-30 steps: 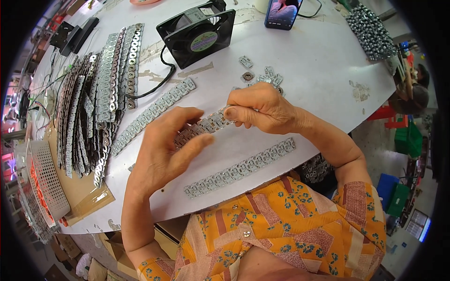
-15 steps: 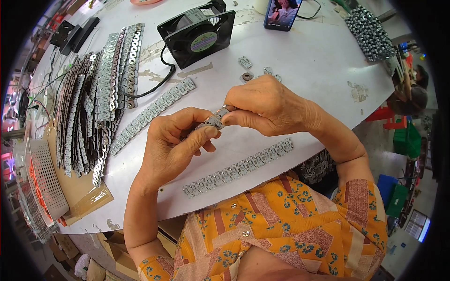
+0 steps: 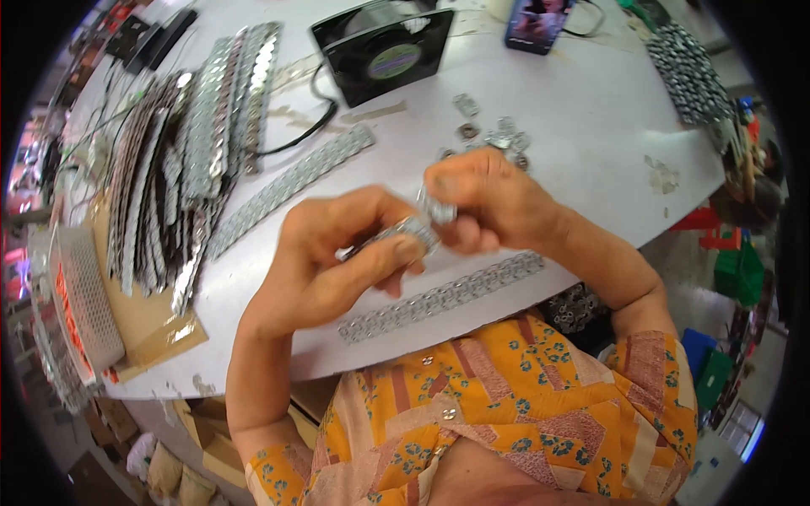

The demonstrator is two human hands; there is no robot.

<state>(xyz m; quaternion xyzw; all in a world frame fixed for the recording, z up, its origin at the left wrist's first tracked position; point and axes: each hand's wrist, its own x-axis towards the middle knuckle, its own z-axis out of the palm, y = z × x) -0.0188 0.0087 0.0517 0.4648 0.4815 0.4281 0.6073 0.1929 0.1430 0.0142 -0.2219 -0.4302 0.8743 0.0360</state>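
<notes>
Between its thumb and fingers, my left hand (image 3: 337, 249) pinches a short strip of silver metal links (image 3: 412, 228); most of the strip is hidden in the palm. Just right of the strip's end, my right hand (image 3: 502, 202) is closed on a small metal link (image 3: 437, 206), smeared by motion. Whether the two pieces touch I cannot tell. Below both hands lies a finished-looking flat link strip (image 3: 443, 297). Another link strip (image 3: 295, 190) slants across the table to the left. Several loose metal links (image 3: 504, 135) lie just beyond my right hand.
A thick pile of link strips (image 3: 156, 190) covers the table's left side, beside a white perforated basket (image 3: 89, 295). At the back stand a black fan (image 3: 384, 55) with a cable and a phone (image 3: 537, 24). A bundle of metal parts (image 3: 688, 72) lies far right.
My right hand has come off the strip in my left hand, now holding a small link slightly apart. The whole view has shifted, showing more loose links beyond the right hand.
</notes>
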